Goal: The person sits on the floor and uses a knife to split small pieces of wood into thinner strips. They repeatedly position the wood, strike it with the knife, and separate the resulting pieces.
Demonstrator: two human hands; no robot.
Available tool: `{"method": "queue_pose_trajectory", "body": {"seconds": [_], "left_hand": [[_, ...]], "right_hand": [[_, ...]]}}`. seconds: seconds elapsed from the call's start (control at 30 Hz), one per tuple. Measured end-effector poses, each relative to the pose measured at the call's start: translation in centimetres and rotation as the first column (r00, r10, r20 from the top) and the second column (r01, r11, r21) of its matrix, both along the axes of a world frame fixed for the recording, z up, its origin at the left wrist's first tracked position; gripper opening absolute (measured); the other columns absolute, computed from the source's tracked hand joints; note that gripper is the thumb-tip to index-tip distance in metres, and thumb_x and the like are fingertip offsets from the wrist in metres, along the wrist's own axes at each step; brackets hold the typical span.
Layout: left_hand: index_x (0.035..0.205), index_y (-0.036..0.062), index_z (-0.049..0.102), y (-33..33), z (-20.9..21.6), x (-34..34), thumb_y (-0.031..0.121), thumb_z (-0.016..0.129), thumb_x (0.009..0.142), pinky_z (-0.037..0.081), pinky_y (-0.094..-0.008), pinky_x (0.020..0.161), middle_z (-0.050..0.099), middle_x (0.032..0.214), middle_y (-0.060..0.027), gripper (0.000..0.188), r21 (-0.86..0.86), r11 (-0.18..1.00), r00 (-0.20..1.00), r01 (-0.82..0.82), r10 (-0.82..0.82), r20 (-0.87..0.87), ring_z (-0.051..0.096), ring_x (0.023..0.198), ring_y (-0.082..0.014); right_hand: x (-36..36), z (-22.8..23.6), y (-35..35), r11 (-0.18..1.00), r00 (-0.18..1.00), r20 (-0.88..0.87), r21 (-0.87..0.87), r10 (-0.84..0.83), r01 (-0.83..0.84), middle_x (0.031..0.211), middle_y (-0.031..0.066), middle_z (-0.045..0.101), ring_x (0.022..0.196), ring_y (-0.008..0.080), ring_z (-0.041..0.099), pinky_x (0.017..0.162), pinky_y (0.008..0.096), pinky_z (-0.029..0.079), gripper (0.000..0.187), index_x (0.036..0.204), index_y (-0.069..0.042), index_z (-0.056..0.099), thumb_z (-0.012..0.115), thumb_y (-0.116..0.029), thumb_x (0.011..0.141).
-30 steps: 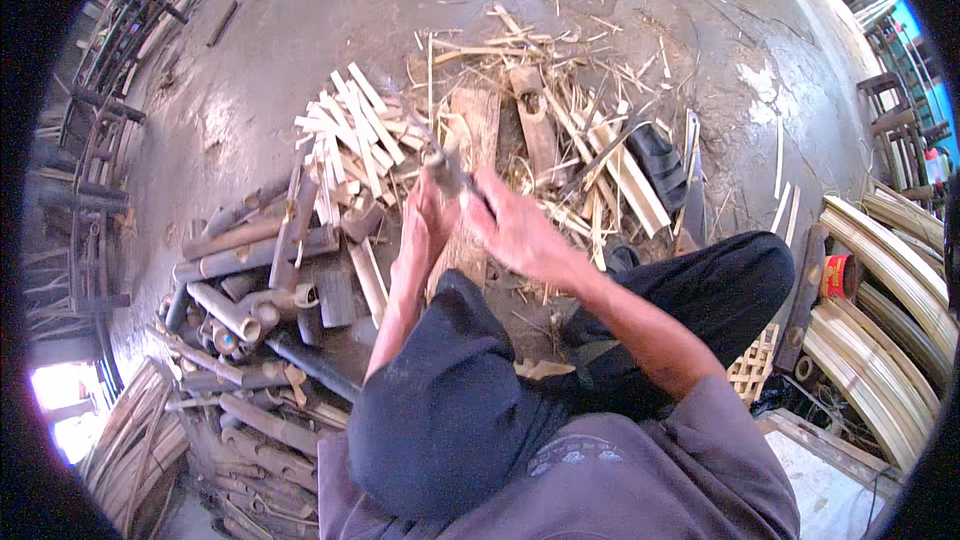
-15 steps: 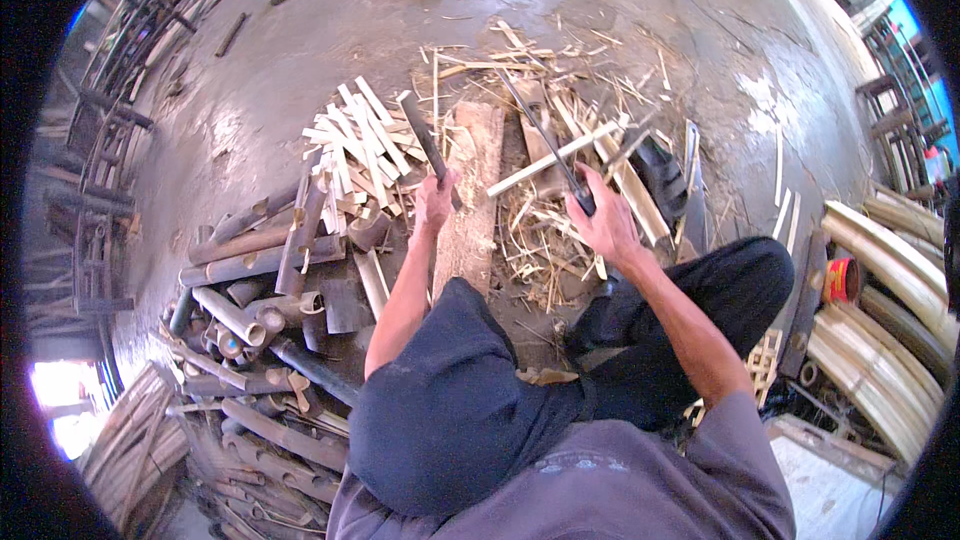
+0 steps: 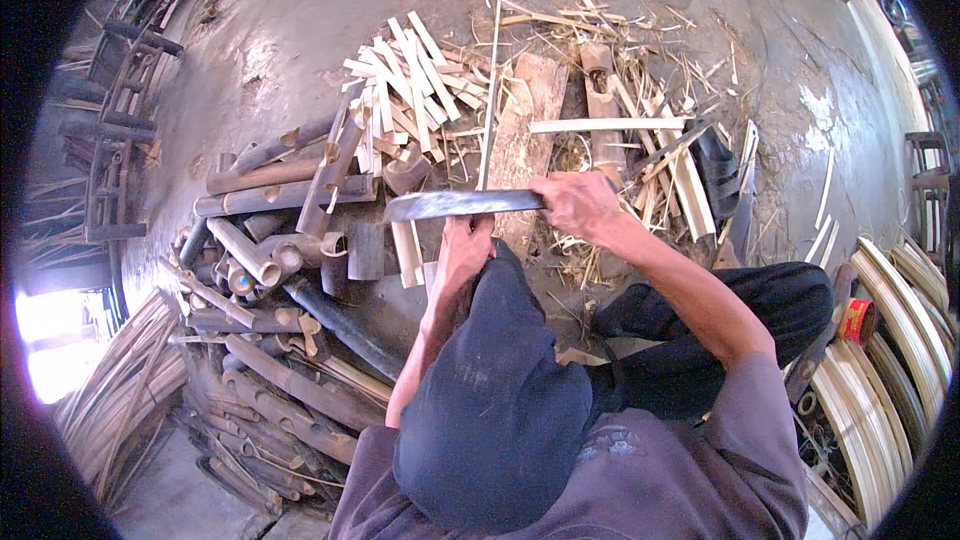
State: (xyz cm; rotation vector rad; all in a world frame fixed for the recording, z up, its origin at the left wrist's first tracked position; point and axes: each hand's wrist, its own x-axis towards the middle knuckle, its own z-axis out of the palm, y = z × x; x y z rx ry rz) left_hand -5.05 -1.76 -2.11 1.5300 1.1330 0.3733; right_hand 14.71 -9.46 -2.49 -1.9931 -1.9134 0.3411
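My right hand (image 3: 582,204) is closed round the handle of a machete (image 3: 450,204). Its broad blade points left and passes just above my left hand (image 3: 466,248); I cannot tell whether it touches what is below. My left hand is closed beside my raised knee, with a narrow bamboo strip (image 3: 487,155) running up from it past the blade. The grip on the strip is partly hidden by the blade. Beyond both hands a worn wooden board (image 3: 530,130) lies on the ground, dusted with shavings.
Pale split bamboo pieces (image 3: 415,70) are heaped left of the board. Dark bamboo tubes (image 3: 285,200) pile up at the left. A pale slat (image 3: 608,125) lies across a bamboo length (image 3: 602,90) among shavings. Long bamboo slats (image 3: 860,400) and a red tin (image 3: 856,321) stand at the right.
My right hand has swung the machete from pointing away to lying crosswise over my left hand. My left hand has drawn back toward my knee, and the view has shifted.
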Motion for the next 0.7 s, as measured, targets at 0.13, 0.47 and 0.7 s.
{"method": "queue_pose_trajectory", "body": {"seconds": [0.13,0.47,0.7], "left_hand": [[0.087,-0.0031,0.054,-0.7,0.3,-1.6,0.021,0.053,0.092,0.043,-0.0338,0.048,0.052,0.065,-0.008,0.025,0.044,0.999,0.993,-0.019,0.024,-0.116,0.054,0.051,-0.0157],[0.127,0.0022,0.054,-4.0,3.9,-8.1,0.027,0.046,0.099,0.044,-0.0268,0.053,0.057,0.073,-0.0035,0.038,-0.356,0.934,0.997,0.037,-0.01,0.078,0.053,0.057,-0.0105],[0.14,0.0031,0.039,1.0,3.2,-2.2,0.031,0.043,0.103,0.043,-0.028,0.045,0.049,0.067,-0.0029,0.046,-0.546,0.838,0.864,0.004,0.272,0.424,0.039,0.042,-0.0095]], "right_hand": [[-1.5,0.0,2.0,0.984,0.994,-0.002,-0.144,0.107,-0.106,0.078,0.013,0.067,0.075,0.0335,0.068,0.06,0.0461,0.053,0.014,0.087,-0.015,0.062,0.061,-0.022,0.075],[11.4,-0.5,2.2,0.832,0.863,-0.087,-0.329,-0.498,0.447,0.081,0.0127,0.069,0.074,0.0289,0.068,0.065,0.0432,0.054,0.025,0.1,-0.01,0.067,0.056,-0.029,0.088],[-2.0,1.1,0.6,0.999,0.991,-0.129,-0.025,0.02,-0.023,0.076,0.0083,0.066,0.074,0.0296,0.068,0.061,0.0477,0.051,0.013,0.083,-0.014,0.063,0.063,-0.021,0.072]]}}
